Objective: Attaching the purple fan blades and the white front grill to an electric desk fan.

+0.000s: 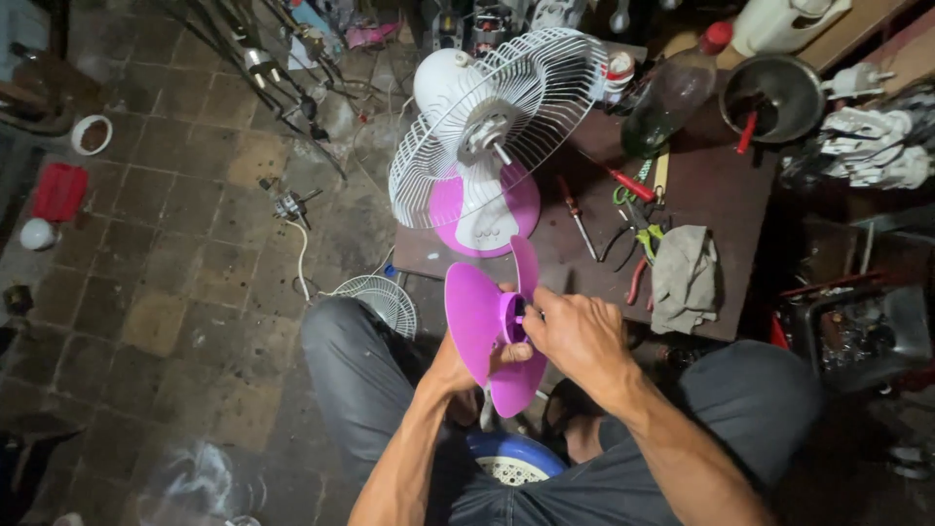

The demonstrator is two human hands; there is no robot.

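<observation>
A magenta fan blade [484, 326] is held up over my lap, its hub facing right. My left hand [466, 367] grips it from behind and below. The fingers of my right hand [577, 336] are closed on the hub at the blade's middle. On the dark wooden table [721, 195] in front stands a white and pink table fan [487, 146] with its rear wire guard on and its bare motor shaft pointing toward me.
Screwdrivers [577, 212], pliers [641, 255] and a grey rag [685, 276] lie on the table, with a dark bottle [672, 93] and a metal pot [774, 95] behind. A second wire guard [380, 298] leans on the tiled floor by my left knee. A blue stool [513, 458] is under me.
</observation>
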